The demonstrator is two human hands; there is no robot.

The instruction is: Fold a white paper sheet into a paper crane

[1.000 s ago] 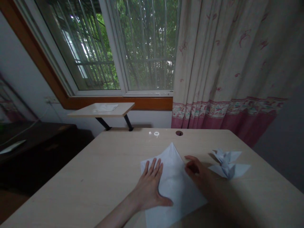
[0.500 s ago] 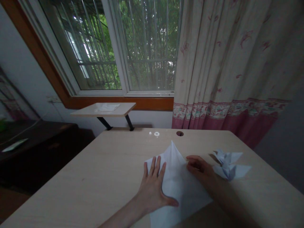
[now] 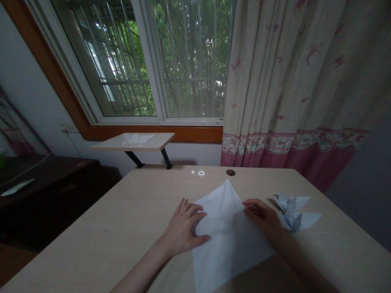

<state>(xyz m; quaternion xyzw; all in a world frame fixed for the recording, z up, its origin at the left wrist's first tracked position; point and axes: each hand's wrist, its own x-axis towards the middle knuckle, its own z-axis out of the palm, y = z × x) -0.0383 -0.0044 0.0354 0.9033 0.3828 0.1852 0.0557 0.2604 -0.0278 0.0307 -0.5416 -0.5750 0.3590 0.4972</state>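
Observation:
A white sheet of paper lies on the desk with one corner pointing away from me and crease lines near that corner. At its left edge is my left hand, fingers spread and slightly bent, the fingertips and thumb over the paper. My right hand is at the upper right edge, thumb and fingers pinched together on the paper's border. To the right of it sit folded paper birds, close together; my right forearm passes just in front of them.
The light wood desk has a round cable hole near its back edge. A small raised shelf at the back left carries white paper. Behind are a barred window and a curtain. A dark cabinet stands at left.
My left hand has drawn back left from lying flat on the paper to its left edge, its fingers bending. The raised left part of the sheet now lies flatter. My right hand has barely moved.

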